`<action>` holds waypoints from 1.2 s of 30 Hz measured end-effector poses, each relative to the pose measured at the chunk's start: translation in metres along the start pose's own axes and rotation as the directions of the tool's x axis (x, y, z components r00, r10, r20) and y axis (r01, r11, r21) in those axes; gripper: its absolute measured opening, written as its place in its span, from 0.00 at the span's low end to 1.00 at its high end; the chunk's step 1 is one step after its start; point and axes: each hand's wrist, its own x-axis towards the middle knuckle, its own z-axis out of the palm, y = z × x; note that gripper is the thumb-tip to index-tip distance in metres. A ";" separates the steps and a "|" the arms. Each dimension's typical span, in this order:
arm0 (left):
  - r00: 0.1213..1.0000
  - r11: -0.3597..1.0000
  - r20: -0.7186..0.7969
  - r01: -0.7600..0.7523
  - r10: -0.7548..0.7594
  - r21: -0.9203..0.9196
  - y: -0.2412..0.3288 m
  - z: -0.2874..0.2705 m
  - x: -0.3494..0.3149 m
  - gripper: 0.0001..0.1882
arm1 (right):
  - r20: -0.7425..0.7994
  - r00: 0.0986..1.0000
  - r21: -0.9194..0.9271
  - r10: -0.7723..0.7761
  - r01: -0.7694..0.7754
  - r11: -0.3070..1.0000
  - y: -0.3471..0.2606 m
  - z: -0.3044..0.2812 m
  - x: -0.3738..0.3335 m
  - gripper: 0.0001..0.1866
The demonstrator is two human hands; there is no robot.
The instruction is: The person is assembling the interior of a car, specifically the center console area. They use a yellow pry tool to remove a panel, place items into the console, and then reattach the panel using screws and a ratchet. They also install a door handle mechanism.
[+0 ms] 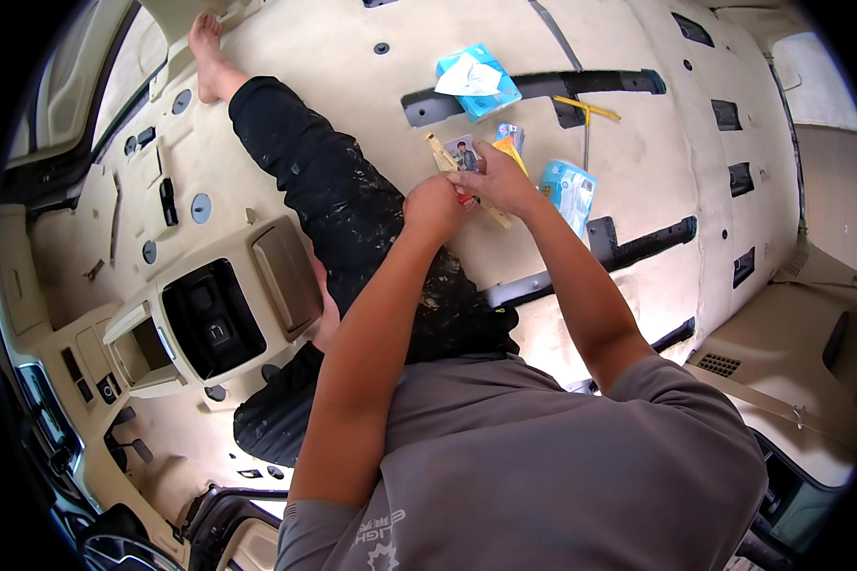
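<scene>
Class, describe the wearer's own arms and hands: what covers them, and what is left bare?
Both the left hand and right hand are bare, with no gloves, watch or bracelet visible. The forearms are uncovered too. The grey shirt has short sleeves over the upper arms, and a white printed mark on its front.

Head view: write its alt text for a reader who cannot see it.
A left hand and a right hand meet at a small picture card above a beige vehicle floor. Two blue packs and a yellow T-shaped piece lie nearby, with a beige console farther left.
</scene>
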 end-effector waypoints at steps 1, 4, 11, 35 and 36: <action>1.000 0.999 -0.002 0.011 -0.011 -0.049 0.002 -0.002 0.000 0.19 | -0.040 0.999 0.069 -0.028 0.031 0.997 0.008 0.002 0.003 0.47; 0.998 0.997 -0.025 -0.061 0.060 -0.056 0.003 0.000 0.001 0.17 | -0.133 0.990 0.233 -0.048 0.078 0.969 0.047 0.008 0.020 0.41; 0.951 0.943 0.273 -0.216 0.144 0.254 -0.004 0.012 0.007 0.12 | -0.542 0.828 0.289 0.142 0.025 0.957 0.099 -0.044 0.025 0.32; 0.963 0.945 -0.262 -0.023 -0.067 -0.327 -0.010 0.029 0.072 0.17 | -0.060 0.981 0.534 0.182 -0.122 0.837 0.091 0.003 0.050 0.19; 0.958 0.992 -0.281 -0.089 0.060 -0.090 -0.010 0.030 0.064 0.15 | -0.040 0.983 0.518 0.177 -0.131 0.846 0.086 0.003 0.046 0.18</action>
